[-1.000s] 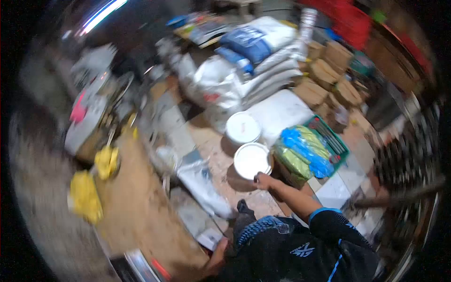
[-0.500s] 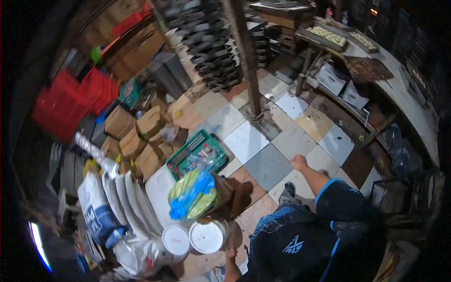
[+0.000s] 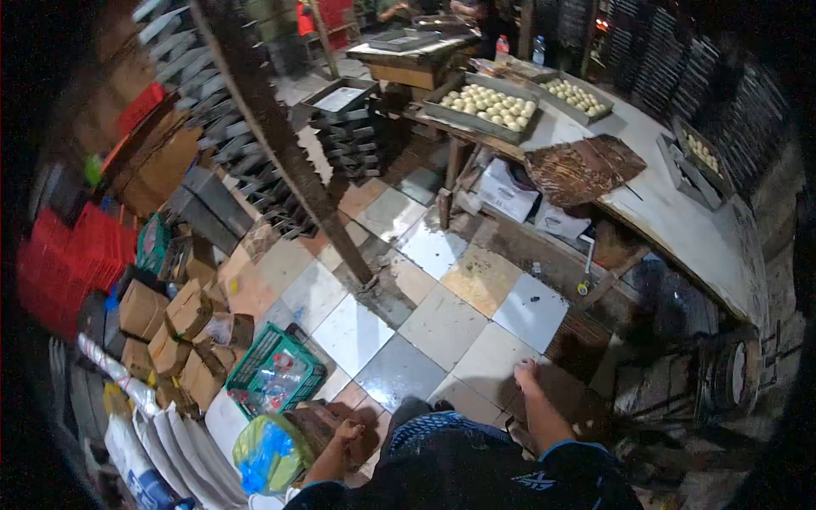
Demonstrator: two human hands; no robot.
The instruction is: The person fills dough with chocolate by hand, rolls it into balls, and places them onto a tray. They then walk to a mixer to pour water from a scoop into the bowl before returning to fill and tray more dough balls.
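Note:
My left hand (image 3: 348,432) hangs low over the floor, its fingers curled closed with nothing visible in them. Nearest to it are a bundle of green and blue plastic bags (image 3: 270,455) and a green plastic crate (image 3: 316,378) holding clear bottles. My right hand (image 3: 527,374) is held out over the tiles, apart from any object, fingers also curled in with nothing seen in the grip.
A wooden post (image 3: 285,149) rises from the tiled floor (image 3: 395,371). On the right, a long worktable (image 3: 710,242) bears trays of dough balls (image 3: 486,106) and a brown sheet (image 3: 586,167). Cardboard boxes (image 3: 143,308), white sacks (image 3: 183,450) and red crates (image 3: 76,251) line the left.
My view has moved forward and swung right, bringing the worktable and dough trays closer. My left hand has come up and forward; my right hand now sits lower in view. Both stay closed.

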